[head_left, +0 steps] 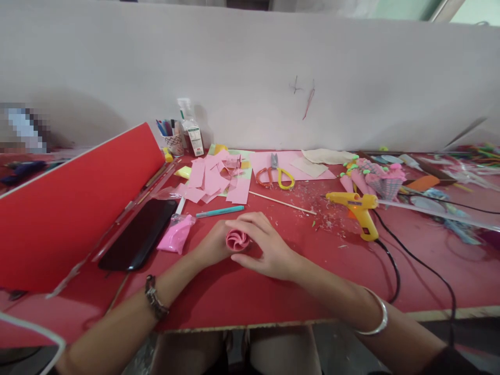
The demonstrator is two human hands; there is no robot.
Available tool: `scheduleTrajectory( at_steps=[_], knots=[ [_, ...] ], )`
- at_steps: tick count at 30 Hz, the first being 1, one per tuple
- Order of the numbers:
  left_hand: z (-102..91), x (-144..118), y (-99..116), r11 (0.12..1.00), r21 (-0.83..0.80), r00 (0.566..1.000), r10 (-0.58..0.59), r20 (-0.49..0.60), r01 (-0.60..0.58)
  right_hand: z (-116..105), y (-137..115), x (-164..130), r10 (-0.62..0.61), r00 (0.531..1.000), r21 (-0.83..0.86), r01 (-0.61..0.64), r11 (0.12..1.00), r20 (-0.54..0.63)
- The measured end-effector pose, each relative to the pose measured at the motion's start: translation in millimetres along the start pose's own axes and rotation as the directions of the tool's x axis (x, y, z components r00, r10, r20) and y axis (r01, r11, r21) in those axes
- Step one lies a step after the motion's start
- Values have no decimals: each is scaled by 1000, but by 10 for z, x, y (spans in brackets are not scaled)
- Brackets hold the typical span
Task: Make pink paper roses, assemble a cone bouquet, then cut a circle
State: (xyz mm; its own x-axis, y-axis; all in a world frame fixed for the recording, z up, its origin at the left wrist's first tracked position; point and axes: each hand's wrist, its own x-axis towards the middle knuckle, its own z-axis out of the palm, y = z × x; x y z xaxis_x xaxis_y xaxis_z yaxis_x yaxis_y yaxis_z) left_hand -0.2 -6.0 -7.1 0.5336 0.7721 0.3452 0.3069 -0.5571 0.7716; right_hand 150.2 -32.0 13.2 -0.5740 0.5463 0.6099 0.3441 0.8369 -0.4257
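Between my two hands, above the red tabletop (250, 302), is a pink rolled paper flower (237, 240) with swirled folds facing up. My left hand (214, 244) closes round its left side, its fingers partly hidden behind the roll. Curved about the right side is my right hand (267, 245), with fingers over the top and thumb below. A teal pen (220, 211) lies just beyond my left hand. To its left sits a bag of pink clay-like material (176, 234).
A yellow glue gun (357, 211) with a black cord lies at right, near pink cone-shaped pieces (375, 179). Scissors (275, 172), a thin stick (283, 203) and pink paper pieces (213, 177) lie ahead. A phone (138, 234) and red board (78, 208) are at left.
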Motion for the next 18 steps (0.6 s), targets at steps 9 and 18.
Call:
scheduleTrajectory(
  at_steps=[9, 18],
  knots=[
    [-6, 18, 12, 995, -86, 991, 43, -130, -54, -16, 30, 14, -6, 994, 35, 10, 999, -108],
    [0, 1, 18, 993, -116, 1000, -19, 4, 19, -47, 65, 22, 147, 979, 186, -120, 975, -139]
  ],
)
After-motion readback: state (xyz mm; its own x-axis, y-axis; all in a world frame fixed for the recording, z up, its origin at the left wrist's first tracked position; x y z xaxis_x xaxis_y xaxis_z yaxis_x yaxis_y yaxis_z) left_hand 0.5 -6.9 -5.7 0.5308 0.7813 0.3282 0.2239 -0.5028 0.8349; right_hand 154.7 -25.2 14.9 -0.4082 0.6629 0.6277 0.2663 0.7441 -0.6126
